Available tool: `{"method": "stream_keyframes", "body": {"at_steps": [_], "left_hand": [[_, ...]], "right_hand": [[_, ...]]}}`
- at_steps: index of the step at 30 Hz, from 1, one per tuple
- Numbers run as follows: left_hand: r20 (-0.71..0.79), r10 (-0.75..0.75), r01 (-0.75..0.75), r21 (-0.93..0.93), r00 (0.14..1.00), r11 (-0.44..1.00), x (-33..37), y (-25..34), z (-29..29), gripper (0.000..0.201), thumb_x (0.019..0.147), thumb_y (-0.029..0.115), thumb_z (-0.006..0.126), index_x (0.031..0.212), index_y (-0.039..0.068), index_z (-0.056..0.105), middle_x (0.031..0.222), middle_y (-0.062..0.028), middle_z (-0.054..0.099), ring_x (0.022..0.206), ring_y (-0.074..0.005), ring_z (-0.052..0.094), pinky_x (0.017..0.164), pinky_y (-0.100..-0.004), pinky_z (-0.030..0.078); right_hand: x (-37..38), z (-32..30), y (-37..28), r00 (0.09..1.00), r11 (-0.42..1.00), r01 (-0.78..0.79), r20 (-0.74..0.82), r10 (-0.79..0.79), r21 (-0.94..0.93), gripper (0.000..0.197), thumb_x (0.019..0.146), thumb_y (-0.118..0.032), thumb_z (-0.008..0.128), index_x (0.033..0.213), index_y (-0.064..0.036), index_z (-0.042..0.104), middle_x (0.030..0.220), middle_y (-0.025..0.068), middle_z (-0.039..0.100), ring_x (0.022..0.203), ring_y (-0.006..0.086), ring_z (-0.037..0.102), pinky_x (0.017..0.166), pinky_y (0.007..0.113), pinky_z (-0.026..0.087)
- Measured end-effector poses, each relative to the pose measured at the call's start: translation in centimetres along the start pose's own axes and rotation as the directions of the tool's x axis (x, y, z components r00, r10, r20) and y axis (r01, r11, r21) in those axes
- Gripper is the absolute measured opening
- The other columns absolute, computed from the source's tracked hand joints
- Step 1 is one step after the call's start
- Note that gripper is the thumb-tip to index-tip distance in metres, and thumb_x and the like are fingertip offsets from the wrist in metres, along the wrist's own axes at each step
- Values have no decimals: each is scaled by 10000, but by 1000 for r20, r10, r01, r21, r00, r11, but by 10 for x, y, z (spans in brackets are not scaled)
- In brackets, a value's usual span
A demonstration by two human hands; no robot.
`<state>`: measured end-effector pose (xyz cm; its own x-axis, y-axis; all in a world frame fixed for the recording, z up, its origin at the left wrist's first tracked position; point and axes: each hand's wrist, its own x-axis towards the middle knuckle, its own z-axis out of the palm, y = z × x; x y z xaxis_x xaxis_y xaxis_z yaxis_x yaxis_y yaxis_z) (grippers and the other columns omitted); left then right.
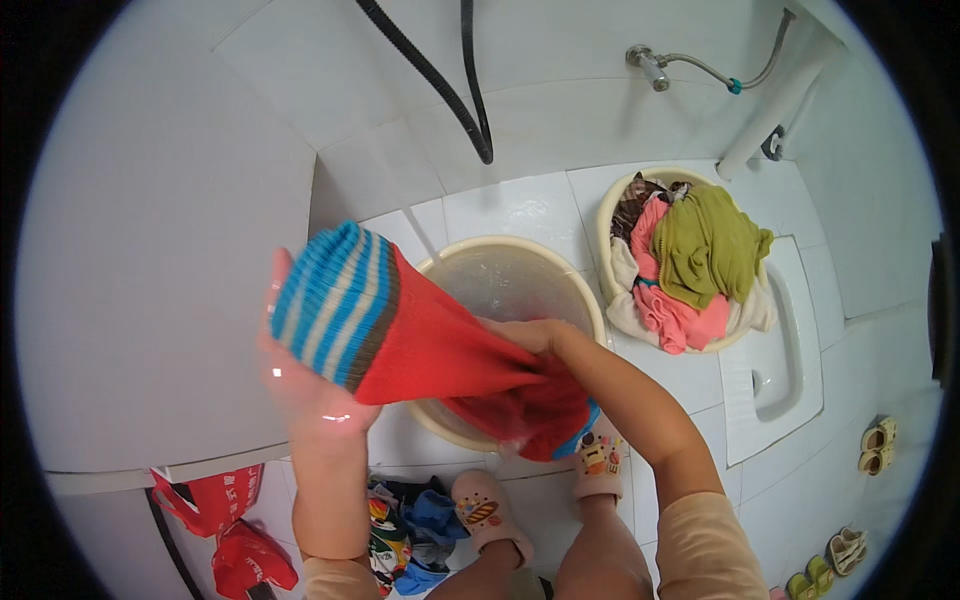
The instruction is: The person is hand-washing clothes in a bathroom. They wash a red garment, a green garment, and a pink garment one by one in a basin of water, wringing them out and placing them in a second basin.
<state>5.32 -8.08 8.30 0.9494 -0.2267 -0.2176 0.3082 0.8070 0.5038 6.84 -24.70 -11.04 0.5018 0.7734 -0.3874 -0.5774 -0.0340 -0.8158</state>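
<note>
Over the basin I hold up a wet red knitted garment (445,345) with a blue, white and brown striped ribbed edge. My left hand (315,395) is behind and under the striped end, its fingers long against the cloth and partly hidden. The palm bears that end up. My right hand (525,335) grips the garment's middle, and its fingertips are out of sight in the folds. The lower part, with a bit of blue edge, hangs at the near rim. Beneath is a cream round basin (595,310) with cloudy water, and a thin stream runs in at its left.
At the right a second cream basin (607,215) holds piled green, pink and white clothes, beside a squat toilet (800,340). Dark and blue clothes (425,530) lie near my feet. A black hose (430,75) hangs above; a tap (650,70) is on the wall. Red bags (245,555) lie lower left.
</note>
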Motion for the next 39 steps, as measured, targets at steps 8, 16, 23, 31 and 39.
{"method": "stream_keyframes", "body": {"at_steps": [8,16,23,31,39], "left_hand": [[83,183,-189,75,980,979,32,70,-93,368,922,387,376,874,81,576,926,-123,601,905,-269,579,851,-458,456],[-370,93,-61,99,924,993,66,-62,-222,407,891,460,450,1025,79,504,1063,-84,554,997,-220,530,898,-390,420],[-294,-88,159,226,952,961,53,-117,-246,507,896,447,454,1200,41,442,1119,-96,537,1038,-230,512,924,-363,396],[-114,-231,226,-56,966,972,80,-115,-201,572,838,543,462,1115,46,510,1066,-126,563,957,-264,552,858,-402,452],[101,-305,318,-147,947,937,56,-112,-187,486,828,474,503,1088,64,523,1015,-103,582,924,-260,564,831,-404,467]], "right_hand": [[-75,-13,14,906,873,421,169,-389,-245,802,710,-480,676,1338,-90,365,1328,81,406,1228,214,357,999,337,322],[-21,-67,57,457,900,125,-781,-425,-417,563,647,-129,689,1174,-64,502,1084,151,547,921,258,573,829,334,453],[25,-16,73,663,328,-287,-434,-610,-900,477,701,-100,574,1168,-169,504,1182,158,501,957,304,563,766,404,478],[10,69,29,408,374,282,-243,-880,-883,125,643,-56,580,752,-106,619,1023,15,599,877,225,565,712,321,470],[18,95,22,390,193,103,-138,-910,-976,145,705,-240,590,758,-106,571,906,55,560,736,224,545,540,325,463]]}}
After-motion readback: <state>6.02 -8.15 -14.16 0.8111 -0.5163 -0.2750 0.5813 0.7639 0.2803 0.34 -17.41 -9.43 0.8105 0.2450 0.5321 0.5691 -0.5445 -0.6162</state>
